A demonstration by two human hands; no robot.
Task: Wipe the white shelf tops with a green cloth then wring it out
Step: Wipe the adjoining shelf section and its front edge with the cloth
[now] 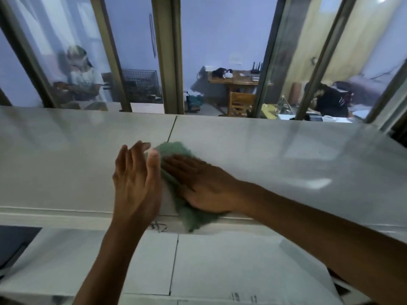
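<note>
Pressing flat, your right hand [204, 188] lies fingers outstretched on the green cloth [176, 150], gripping nothing; the cloth sits on the white shelf top [286, 155] by its centre seam, trailing over the front edge; your left hand [134, 179] hovers open just beside it, fingers loosely spread.

Cloth [176, 155] on shelf top [264, 155], R hand [204, 190] atop.

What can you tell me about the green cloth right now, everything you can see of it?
The green cloth looks fuzzy, like soft microfibre, pale green. It lies flattened on the upper white shelf top, across the seam between two panels, its near end drooping over the front edge. The right hand presses flat on its middle, hiding part of it. The left hand is open at its left edge; contact is unclear.
</note>
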